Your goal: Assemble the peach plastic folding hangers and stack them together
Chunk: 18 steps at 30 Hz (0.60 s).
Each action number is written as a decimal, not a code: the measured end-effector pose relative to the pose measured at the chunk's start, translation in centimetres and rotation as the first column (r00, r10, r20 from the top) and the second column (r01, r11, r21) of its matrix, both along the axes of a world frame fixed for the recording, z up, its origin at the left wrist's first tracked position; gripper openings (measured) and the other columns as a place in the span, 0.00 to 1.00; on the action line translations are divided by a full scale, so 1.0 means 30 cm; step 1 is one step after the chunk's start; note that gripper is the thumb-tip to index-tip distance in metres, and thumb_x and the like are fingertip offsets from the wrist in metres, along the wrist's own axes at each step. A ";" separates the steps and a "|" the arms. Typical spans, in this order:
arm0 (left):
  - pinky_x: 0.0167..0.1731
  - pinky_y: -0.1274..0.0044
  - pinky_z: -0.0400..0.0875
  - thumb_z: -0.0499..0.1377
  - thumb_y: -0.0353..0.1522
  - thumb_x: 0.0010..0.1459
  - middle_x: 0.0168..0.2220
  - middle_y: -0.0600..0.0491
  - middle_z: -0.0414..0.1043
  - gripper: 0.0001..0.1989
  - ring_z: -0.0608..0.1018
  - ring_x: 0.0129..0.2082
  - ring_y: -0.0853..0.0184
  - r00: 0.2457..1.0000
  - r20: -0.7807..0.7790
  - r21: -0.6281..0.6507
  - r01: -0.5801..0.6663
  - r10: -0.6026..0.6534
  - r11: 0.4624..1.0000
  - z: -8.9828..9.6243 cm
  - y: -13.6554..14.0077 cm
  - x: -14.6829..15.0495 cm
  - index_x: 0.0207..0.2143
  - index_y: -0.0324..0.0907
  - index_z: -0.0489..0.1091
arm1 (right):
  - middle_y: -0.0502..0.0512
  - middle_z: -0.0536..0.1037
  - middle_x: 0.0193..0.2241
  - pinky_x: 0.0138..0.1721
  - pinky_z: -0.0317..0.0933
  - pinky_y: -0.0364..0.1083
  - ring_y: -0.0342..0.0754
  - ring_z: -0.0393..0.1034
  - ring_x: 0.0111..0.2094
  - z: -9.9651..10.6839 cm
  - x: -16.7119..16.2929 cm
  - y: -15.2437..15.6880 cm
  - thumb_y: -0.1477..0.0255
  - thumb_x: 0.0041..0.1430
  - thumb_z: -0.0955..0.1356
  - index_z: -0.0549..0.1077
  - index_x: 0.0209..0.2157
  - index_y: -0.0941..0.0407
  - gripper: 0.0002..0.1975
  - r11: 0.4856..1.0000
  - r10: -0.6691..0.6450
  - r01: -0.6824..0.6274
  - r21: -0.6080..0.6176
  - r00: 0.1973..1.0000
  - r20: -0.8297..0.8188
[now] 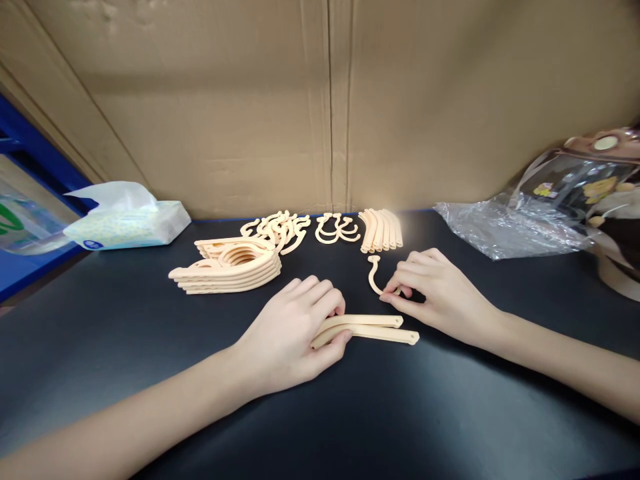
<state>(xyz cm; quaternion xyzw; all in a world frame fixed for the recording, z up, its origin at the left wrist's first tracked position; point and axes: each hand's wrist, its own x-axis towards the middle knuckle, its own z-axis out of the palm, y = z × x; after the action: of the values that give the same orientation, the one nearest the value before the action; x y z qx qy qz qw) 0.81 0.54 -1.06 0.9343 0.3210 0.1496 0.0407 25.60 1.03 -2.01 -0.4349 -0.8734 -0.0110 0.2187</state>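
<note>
From far away, I look over a big dark table (375, 413). Near its middle, the left hand (300, 327) holds the left part of two pale bars (385, 333). I think they're light, stiff and a bit slippery, so I'd hold them by their long sides. Farther right, the right hand (433, 287) pinches a small hook (373, 275). It looks thin and could snap, so I'd hold its curve softly.
</note>
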 end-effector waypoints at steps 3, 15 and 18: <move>0.32 0.71 0.57 0.54 0.36 0.60 0.31 0.54 0.67 0.07 0.65 0.31 0.65 1.000 -0.005 -0.003 0.000 0.000 1.000 0.005 -0.002 0.002 0.33 0.42 0.63 | 0.46 0.69 0.20 0.37 0.52 0.47 0.44 0.63 0.28 -0.002 0.006 0.005 0.68 0.60 0.67 0.72 0.28 0.54 0.08 1.000 -0.006 0.006 -0.006 1.000 -0.010; 0.33 0.71 0.57 0.53 0.39 0.61 0.35 0.52 0.69 0.09 0.68 0.32 0.64 0.999 0.053 0.065 0.005 -0.009 0.998 -0.001 -0.005 -0.006 0.37 0.42 0.63 | 0.46 0.71 0.21 0.38 0.52 0.47 0.43 0.64 0.28 0.007 0.001 0.001 0.65 0.61 0.67 0.73 0.30 0.53 0.08 0.999 0.034 -0.034 0.004 0.999 -0.002; 0.33 0.71 0.57 0.51 0.39 0.63 0.37 0.51 0.71 0.10 0.69 0.33 0.63 0.999 0.053 0.162 -0.008 0.000 0.987 0.020 -0.015 0.001 0.39 0.42 0.64 | 0.46 0.71 0.21 0.38 0.52 0.47 0.43 0.64 0.28 0.008 0.000 -0.001 0.66 0.62 0.66 0.73 0.32 0.53 0.08 0.999 0.044 -0.044 0.018 0.999 -0.011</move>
<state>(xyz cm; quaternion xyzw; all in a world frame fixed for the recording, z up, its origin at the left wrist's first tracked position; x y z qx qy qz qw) 0.83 0.08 -0.45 0.9296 0.3084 0.1999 -0.0271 25.61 1.00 -1.76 -0.4137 -0.8814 -0.0112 0.2278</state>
